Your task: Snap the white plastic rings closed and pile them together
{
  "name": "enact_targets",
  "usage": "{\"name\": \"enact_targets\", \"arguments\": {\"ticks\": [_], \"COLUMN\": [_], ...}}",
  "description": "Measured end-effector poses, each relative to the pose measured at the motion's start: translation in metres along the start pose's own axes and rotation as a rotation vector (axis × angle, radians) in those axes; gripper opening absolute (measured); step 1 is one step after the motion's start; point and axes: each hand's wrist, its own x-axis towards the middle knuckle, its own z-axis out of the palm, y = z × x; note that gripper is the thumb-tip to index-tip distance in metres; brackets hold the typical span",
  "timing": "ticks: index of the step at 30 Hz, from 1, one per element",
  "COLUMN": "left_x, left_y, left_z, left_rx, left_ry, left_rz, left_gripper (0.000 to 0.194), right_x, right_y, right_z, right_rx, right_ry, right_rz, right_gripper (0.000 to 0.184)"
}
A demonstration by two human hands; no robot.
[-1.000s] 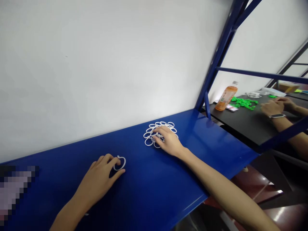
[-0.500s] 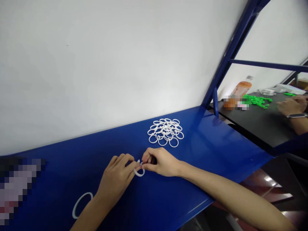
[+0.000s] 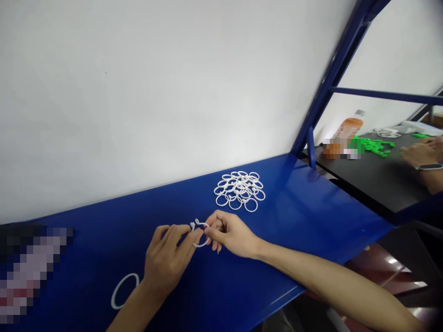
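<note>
Between my hands is a thin white plastic ring (image 3: 201, 246) with a gap at its top, where two small knobbed ends stand slightly apart. My left hand (image 3: 169, 258) is closed on the ring's left side. The fingertips of my right hand (image 3: 230, 233) pinch its right side. A larger, plain white ring (image 3: 118, 295) lies on the blue surface by my left wrist and is partly covered by it. Behind my right hand, several similar white rings with small knobs (image 3: 236, 201) lie in an overlapping pile.
The blue tabletop (image 3: 166, 198) runs along a white wall, with a blue metal frame (image 3: 313, 120) at right. Beyond it, a black table (image 3: 374, 180) holds green pieces (image 3: 375, 146) and an orange bottle (image 3: 350, 127). Another person's hands (image 3: 420, 152) are there. A blurred-out item (image 3: 31, 272) lies at left.
My right fingers have shifted from the ring's ends to its right side. The ring has turned, and its upper arc and gap now show. The view has moved slightly.
</note>
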Motion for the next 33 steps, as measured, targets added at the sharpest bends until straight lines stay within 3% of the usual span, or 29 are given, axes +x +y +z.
{"name": "enact_targets", "arguments": {"ticks": [3, 7, 9, 11, 17, 26, 33], "left_x": [-0.003, -0.008, -0.007, -0.003, 0.000, -0.009, -0.015], "left_y": [0.001, -0.002, -0.003, -0.003, -0.001, -0.006, -0.012], "left_z": [0.005, 0.009, 0.010, 0.010, 0.008, 0.010, 0.016], "left_rx": [-0.180, -0.440, -0.503, -0.548, -0.617, -0.613, -0.546], "left_ry": [-0.059, -0.161, -0.193, -0.216, -0.214, -0.260, -0.303], "left_rz": [-0.077, -0.416, -0.564, -0.622, -0.559, -0.420, -0.333], "left_gripper": [0.016, 0.041, 0.041, 0.037, 0.028, 0.024, 0.031], "right_x": [0.001, 0.001, 0.001, 0.000, -0.003, -0.011, -0.009], "right_y": [0.000, -0.005, -0.005, -0.004, -0.001, -0.002, 0.001], "right_z": [-0.005, -0.016, -0.019, -0.019, -0.015, -0.017, -0.018], "right_rx": [-0.138, -0.448, -0.571, -0.630, -0.692, -1.045, -1.197], "right_ry": [0.087, 0.158, 0.152, 0.102, -0.050, -0.128, -0.179], "right_rz": [-0.118, -0.283, -0.350, -0.392, -0.470, -0.628, -0.678], "right_gripper": [0.017, 0.010, 0.010, 0.010, 0.013, 0.028, 0.024]}}
